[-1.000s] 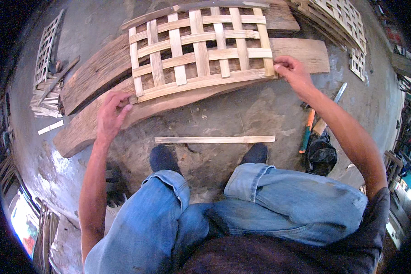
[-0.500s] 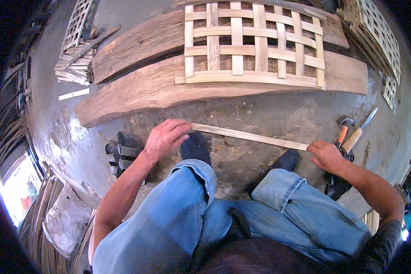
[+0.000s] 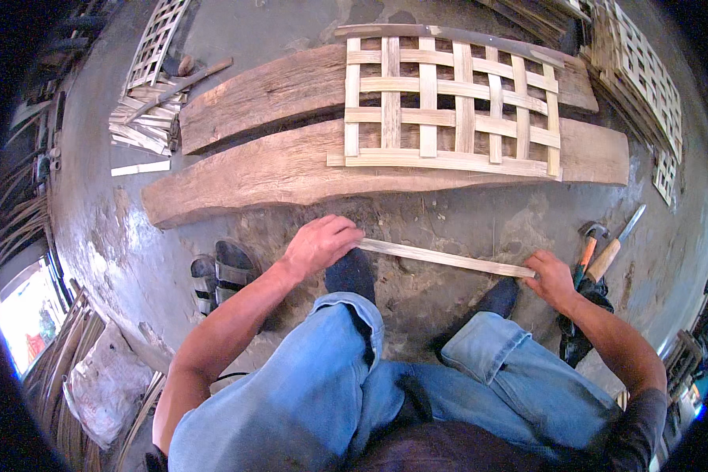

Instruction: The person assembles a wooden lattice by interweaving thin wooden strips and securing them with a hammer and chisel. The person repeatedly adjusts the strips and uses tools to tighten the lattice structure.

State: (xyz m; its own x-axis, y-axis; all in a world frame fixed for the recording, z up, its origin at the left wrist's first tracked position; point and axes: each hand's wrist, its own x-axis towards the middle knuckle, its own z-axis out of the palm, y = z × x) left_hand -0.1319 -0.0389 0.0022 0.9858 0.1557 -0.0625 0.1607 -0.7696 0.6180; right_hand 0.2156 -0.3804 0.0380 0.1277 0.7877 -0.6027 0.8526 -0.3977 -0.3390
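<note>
A pale, flat bamboo strip (image 3: 440, 257) stretches between my hands above the floor, in front of my feet. My left hand (image 3: 322, 245) is closed on its left end, and my right hand (image 3: 550, 278) pinches the right end, which sits slightly lower. Beyond the strip, a lattice panel (image 3: 464, 119) of woven bamboo strips lies across two long, rough wooden planks (image 3: 252, 181). A dark flat bar (image 3: 448, 35) rests along the panel's far edge.
Right of my right hand lie a hammer (image 3: 589, 245) with an orange handle and a wooden-handled knife (image 3: 615, 250). Black sandals (image 3: 232, 271) stand at left. Stacked lattice panels (image 3: 653, 86) are at far right; a strip pile (image 3: 145, 118) and white sack (image 3: 108, 381) lie left.
My left hand has shifted right, bringing the two hands closer together with the bamboo strip still between them. The whole view has moved a little, so the planks and panel appear lower.
</note>
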